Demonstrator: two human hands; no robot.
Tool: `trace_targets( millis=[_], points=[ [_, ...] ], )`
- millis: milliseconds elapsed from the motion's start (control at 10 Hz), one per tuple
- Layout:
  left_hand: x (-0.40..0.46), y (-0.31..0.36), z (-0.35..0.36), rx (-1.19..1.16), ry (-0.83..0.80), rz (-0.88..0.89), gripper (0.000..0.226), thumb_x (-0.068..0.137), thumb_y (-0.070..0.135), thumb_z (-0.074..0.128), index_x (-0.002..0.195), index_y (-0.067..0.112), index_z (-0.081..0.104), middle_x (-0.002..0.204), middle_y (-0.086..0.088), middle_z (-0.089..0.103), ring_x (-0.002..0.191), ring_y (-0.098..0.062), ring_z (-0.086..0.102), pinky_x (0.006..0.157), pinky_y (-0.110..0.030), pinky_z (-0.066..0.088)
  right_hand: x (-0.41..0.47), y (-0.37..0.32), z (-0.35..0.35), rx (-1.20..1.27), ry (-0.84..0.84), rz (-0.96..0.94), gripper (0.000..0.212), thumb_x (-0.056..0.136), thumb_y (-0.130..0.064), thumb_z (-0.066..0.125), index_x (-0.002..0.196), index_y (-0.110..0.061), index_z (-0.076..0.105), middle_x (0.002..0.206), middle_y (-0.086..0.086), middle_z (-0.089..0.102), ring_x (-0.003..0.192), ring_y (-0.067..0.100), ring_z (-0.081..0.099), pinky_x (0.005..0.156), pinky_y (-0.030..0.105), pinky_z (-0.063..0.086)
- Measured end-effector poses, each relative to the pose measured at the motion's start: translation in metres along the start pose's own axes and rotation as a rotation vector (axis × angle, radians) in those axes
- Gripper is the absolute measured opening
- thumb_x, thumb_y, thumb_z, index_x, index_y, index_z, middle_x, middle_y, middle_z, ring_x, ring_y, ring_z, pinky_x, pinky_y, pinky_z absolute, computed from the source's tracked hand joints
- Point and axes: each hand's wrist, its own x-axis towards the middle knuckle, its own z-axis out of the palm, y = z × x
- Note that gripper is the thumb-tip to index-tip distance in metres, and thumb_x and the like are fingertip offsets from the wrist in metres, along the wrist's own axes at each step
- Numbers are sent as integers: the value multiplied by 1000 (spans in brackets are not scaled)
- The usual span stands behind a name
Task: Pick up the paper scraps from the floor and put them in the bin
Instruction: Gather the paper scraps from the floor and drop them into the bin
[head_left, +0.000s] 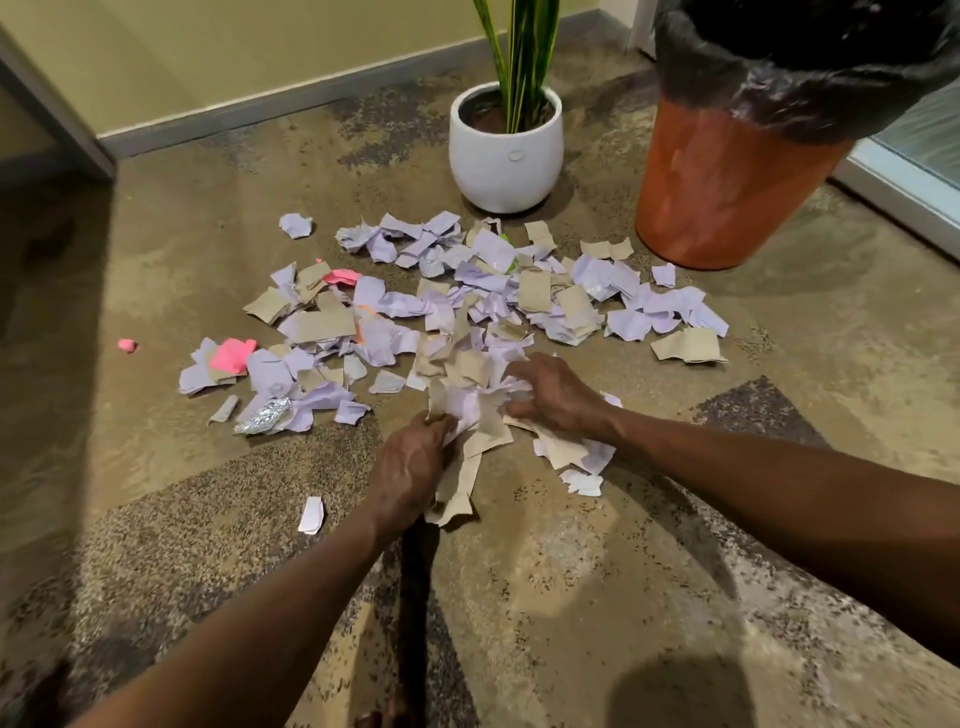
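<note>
Several torn paper scraps (467, 306), lilac, brown and a few pink, lie scattered over the carpet in the middle of the view. My left hand (410, 467) and my right hand (556, 395) press from both sides on a bunch of lilac and brown scraps (475, 415) at the near edge of the pile, fingers curled into it. The orange bin (722, 187) with a black liner (800, 62) stands at the far right, beyond the pile.
A white pot with a green plant (506, 150) stands behind the scraps, left of the bin. A crumpled foil piece (262, 418) lies at the pile's left edge. A lone white scrap (310, 514) and a small pink scrap (126, 345) lie apart. A wall runs behind.
</note>
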Motion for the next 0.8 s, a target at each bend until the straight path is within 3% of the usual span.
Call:
trace_targets(
  millis=[100,200,300,400,500,600,700,800],
  points=[
    [-2,-2,-5,-41,55,27,20,97,24,55,115,24,63,95,-4,64,71,-22,60,57,-28,48,8,8,-19,149,64,114,40,84,-32,79,110,-2,70,117,13,68,109,26,63,75,24,46],
    [1,-2,-12,-49,120,-19,14,96,29,57,108,28,64,83,2,58,65,-14,49,49,-23,34,16,10,-41,190,47,147,47,82,-40,79,113,-6,73,109,-1,68,106,15,62,80,21,39],
    [8,8,-24,-170,136,-75,14,96,31,57,107,27,65,74,5,61,59,-15,56,45,-26,40,17,3,-65,338,55,130,19,83,-30,79,94,-15,79,90,-11,75,82,-1,66,72,17,44],
    [20,22,-42,-355,174,-192,24,96,32,60,117,23,67,73,12,61,54,-7,59,37,-14,38,18,-4,-88,409,56,146,21,82,-34,80,91,-15,77,83,-14,71,76,-6,61,66,11,44],
    [33,32,-61,-396,212,-241,30,93,35,62,115,16,68,79,2,68,56,-11,60,38,-16,36,20,-6,-109,437,-2,214,51,79,-44,80,112,-7,67,109,-2,65,97,10,57,81,26,44],
    [50,39,-78,-453,240,-259,43,93,38,63,121,6,67,110,-13,71,89,-29,66,67,-31,50,14,-10,-127,498,-10,226,63,74,-52,79,123,-13,66,132,2,63,111,14,61,90,26,45],
    [66,47,-95,-575,268,-320,50,92,35,66,121,-5,62,112,-17,67,104,-37,62,79,-39,49,4,-11,-140,594,7,187,81,60,-62,78,125,-15,67,128,3,67,124,22,59,112,36,40],
    [80,57,-106,-691,237,-369,57,92,35,66,126,-9,56,124,-30,62,114,-45,59,92,-48,49,-1,-6,-149,772,3,168,57,70,-47,76,117,-14,70,119,1,73,114,17,65,99,28,49]
  ],
)
